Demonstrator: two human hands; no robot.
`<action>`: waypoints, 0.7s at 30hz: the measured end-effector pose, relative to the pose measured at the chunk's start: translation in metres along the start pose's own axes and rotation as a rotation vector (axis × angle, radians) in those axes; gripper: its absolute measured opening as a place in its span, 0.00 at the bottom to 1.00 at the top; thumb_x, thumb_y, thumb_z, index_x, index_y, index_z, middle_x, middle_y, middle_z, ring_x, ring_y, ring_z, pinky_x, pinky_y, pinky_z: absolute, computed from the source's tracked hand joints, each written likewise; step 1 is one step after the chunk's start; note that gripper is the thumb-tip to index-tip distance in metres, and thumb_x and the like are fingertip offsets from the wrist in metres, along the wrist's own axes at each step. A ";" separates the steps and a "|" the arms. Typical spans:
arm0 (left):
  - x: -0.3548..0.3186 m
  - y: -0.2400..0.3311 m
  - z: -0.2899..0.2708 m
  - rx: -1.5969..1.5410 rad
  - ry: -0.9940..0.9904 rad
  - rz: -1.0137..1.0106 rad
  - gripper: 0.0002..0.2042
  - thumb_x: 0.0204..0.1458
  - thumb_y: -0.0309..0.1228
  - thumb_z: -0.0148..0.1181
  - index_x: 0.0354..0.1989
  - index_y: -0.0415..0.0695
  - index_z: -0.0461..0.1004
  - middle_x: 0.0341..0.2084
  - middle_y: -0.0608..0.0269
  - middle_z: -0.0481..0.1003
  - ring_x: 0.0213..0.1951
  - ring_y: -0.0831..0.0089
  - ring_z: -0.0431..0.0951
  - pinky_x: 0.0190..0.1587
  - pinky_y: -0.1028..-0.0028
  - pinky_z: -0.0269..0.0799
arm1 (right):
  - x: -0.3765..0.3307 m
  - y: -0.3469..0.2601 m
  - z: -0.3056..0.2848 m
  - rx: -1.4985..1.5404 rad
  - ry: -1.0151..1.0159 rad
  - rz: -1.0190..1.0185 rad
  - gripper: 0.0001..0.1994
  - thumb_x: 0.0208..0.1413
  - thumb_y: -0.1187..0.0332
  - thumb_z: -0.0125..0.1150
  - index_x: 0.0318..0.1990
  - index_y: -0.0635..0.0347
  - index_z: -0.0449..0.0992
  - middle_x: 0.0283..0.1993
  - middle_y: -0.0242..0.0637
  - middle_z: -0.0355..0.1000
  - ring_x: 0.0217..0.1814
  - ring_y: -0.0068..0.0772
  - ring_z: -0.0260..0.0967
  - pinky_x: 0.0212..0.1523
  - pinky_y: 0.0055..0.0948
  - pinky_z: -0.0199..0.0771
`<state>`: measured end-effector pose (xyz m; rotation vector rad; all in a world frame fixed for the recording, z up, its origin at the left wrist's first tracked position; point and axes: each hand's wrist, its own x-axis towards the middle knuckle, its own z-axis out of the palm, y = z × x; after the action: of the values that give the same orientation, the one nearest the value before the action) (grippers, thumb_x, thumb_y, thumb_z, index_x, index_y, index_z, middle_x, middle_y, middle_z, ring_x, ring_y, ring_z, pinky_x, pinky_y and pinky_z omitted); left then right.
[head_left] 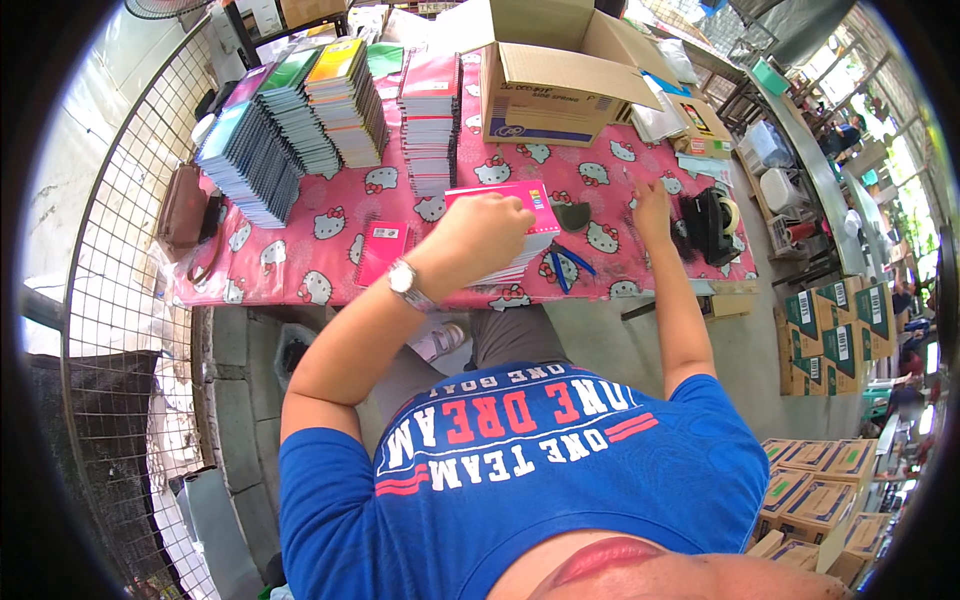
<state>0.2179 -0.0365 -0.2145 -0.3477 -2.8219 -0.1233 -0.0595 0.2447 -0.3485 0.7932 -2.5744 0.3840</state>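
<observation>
My left hand (490,232), with a watch on its wrist, is closed over a stack of pink-covered notebooks (538,208) near the table's front edge. Its curled fingers hide whatever they may hold. Farther right, my right hand (652,212) reaches down to the table with fingertips drawn together; anything between them is too small to make out. Blue-handled pliers (568,268) lie between my hands, just below a dark green rounded object (572,217). A single pink spiral notebook (383,250) lies left of the stack. Beside my right hand stands a black tape dispenser (712,226).
Tall stacks of spiral notebooks stand at the back left: blue (245,170), green (300,115), yellow (345,95) and pink (430,125). An open cardboard box (550,100) is behind the pink-covered stack. A brown bag (180,210) sits at the left edge; cartons (835,335) are piled at right.
</observation>
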 end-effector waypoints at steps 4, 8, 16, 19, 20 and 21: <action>0.007 -0.016 -0.034 -0.209 0.079 -0.033 0.07 0.53 0.29 0.55 0.38 0.44 0.75 0.31 0.58 0.76 0.39 0.57 0.78 0.41 0.60 0.76 | 0.006 -0.126 -0.095 0.886 -0.068 -0.052 0.13 0.60 0.72 0.60 0.51 0.54 0.81 0.40 0.32 0.72 0.40 0.24 0.68 0.41 0.24 0.68; 0.020 -0.017 -0.020 -0.099 0.301 -0.080 0.08 0.54 0.32 0.56 0.40 0.44 0.74 0.31 0.57 0.76 0.40 0.58 0.78 0.46 0.59 0.71 | 0.002 -0.179 -0.125 1.005 -0.090 -0.169 0.11 0.59 0.72 0.62 0.48 0.54 0.82 0.39 0.30 0.72 0.39 0.21 0.68 0.40 0.22 0.68; 0.021 -0.013 -0.016 -0.105 0.319 -0.165 0.11 0.57 0.38 0.58 0.40 0.44 0.73 0.35 0.58 0.78 0.42 0.61 0.78 0.49 0.61 0.66 | 0.001 -0.190 -0.138 0.923 0.009 -0.263 0.10 0.58 0.74 0.62 0.47 0.57 0.82 0.37 0.30 0.71 0.36 0.20 0.67 0.36 0.22 0.68; 0.022 -0.014 -0.013 -0.099 0.292 -0.185 0.11 0.57 0.39 0.59 0.40 0.44 0.73 0.34 0.58 0.78 0.43 0.61 0.77 0.50 0.61 0.66 | -0.001 -0.189 -0.137 0.955 -0.082 -0.222 0.10 0.60 0.76 0.60 0.47 0.56 0.82 0.36 0.30 0.70 0.35 0.20 0.66 0.35 0.22 0.68; 0.023 -0.014 -0.013 -0.099 0.314 -0.174 0.11 0.57 0.39 0.58 0.40 0.44 0.73 0.34 0.58 0.78 0.43 0.60 0.77 0.50 0.61 0.67 | -0.002 -0.187 -0.134 0.995 -0.112 -0.192 0.11 0.60 0.76 0.59 0.48 0.56 0.82 0.36 0.30 0.70 0.34 0.20 0.66 0.35 0.22 0.68; 0.023 -0.014 -0.012 -0.100 0.334 -0.162 0.11 0.57 0.38 0.58 0.39 0.43 0.73 0.34 0.58 0.77 0.43 0.59 0.77 0.50 0.60 0.67 | -0.002 -0.186 -0.133 0.996 -0.112 -0.191 0.11 0.60 0.76 0.59 0.48 0.56 0.82 0.36 0.30 0.70 0.34 0.20 0.66 0.35 0.22 0.68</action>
<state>0.1961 -0.0467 -0.1965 -0.1055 -2.5137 -0.3256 0.0914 0.1464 -0.2080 1.3750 -2.2702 1.6461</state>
